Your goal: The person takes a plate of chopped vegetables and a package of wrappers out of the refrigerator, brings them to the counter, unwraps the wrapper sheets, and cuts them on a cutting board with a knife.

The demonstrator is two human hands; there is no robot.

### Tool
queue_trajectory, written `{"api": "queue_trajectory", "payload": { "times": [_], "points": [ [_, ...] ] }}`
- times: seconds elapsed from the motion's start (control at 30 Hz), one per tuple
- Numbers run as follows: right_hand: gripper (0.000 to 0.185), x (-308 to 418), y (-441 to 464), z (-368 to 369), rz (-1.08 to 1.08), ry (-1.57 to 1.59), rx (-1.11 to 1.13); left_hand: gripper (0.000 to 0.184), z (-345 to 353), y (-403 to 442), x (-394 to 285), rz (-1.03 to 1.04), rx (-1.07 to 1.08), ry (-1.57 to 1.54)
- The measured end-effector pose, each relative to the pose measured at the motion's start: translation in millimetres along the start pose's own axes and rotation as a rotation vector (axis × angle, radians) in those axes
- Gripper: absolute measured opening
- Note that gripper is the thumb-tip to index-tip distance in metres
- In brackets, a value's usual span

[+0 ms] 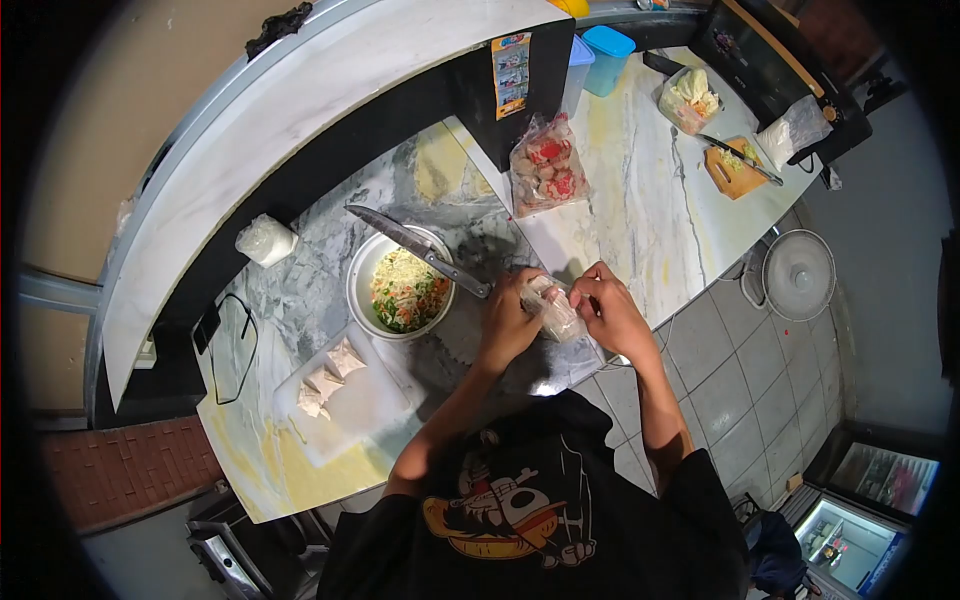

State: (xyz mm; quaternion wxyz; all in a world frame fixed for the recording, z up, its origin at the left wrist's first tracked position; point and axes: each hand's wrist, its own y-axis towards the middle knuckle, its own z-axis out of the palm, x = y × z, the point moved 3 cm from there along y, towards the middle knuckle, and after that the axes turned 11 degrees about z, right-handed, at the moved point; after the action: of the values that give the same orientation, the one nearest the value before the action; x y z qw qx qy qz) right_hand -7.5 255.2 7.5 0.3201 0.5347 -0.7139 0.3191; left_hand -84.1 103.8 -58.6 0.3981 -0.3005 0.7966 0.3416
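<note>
Both hands grip a small clear plastic bag [560, 318] with something pale and pinkish in it, over the table's front edge. My left hand [512, 318] is closed on the bag's left side. On its other side, the fingers of my right hand [612, 318] pinch the plastic. Left of my hands stands a white bowl [357, 298] of shredded vegetables [405, 290] in white, orange and green. A large knife [420, 247] lies across the bowl's rim, its dark handle pointing to my left hand. Several pale, wedge-like pieces [330, 380] sit on a white cutting board [365, 415].
Behind my hands stands a plastic bag of brownish round items [548, 170]. A white tied bag [266, 240] is at the left. Farther right are blue-lidded containers [607, 62], a tub of cabbage [690, 100] and a wooden board [733, 172] with a knife [745, 160].
</note>
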Motion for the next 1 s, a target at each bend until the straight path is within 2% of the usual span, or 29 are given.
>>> {"api": "queue_trajectory", "payload": {
  "times": [0.17, 0.2, 0.27, 0.37, 0.5, 0.57, 0.7, 0.77, 0.87, 1.0],
  "points": [
    [0.004, 12.9, -3.1, -4.4, 0.132, -0.188, -0.065, 0.035, 4.8, -1.1, -2.5, -0.04, -0.031, -0.038],
    [0.004, 14.0, -4.2, -5.9, 0.134, -0.189, -0.064, 0.036, 5.5, -1.4, -1.6, 0.007, -0.065, -0.051],
    [0.014, 16.5, -6.4, -5.3, 0.117, -0.277, 0.02, 0.036, 0.4, -0.6, -6.3, 0.051, -0.101, -0.06],
    [0.02, 28.2, -12.9, -6.7, 0.114, -0.244, 0.022, 0.04, -1.2, 0.3, -8.0, -0.043, -0.038, -0.176],
    [0.018, 26.1, -18.4, -5.9, 0.079, -0.204, -0.009, 0.045, 1.7, 1.7, -8.1, -0.048, -0.082, -0.116],
    [0.025, 21.7, -20.1, -4.6, -0.069, -0.191, 0.005, 0.046, 2.3, 3.5, -7.1, -0.061, -0.092, -0.101],
    [0.031, 20.8, -20.9, -4.4, -0.029, -0.217, 0.022, 0.044, 4.3, 2.1, -0.9, -0.096, -0.059, -0.136],
    [0.035, 19.5, -18.6, -4.1, 0.098, -0.265, 0.0, 0.044, 4.1, 1.9, -4.9, -0.105, -0.049, -0.117],
    [0.031, 11.3, -17.3, -4.7, 0.127, -0.412, -0.043, 0.04, 3.0, -1.4, -11.4, -0.12, -0.005, -0.022],
    [0.03, 12.8, -21.6, -7.0, 0.097, -0.37, -0.059, 0.039, 2.1, 0.0, -8.5, -0.077, -0.055, -0.092]
  ]
}}
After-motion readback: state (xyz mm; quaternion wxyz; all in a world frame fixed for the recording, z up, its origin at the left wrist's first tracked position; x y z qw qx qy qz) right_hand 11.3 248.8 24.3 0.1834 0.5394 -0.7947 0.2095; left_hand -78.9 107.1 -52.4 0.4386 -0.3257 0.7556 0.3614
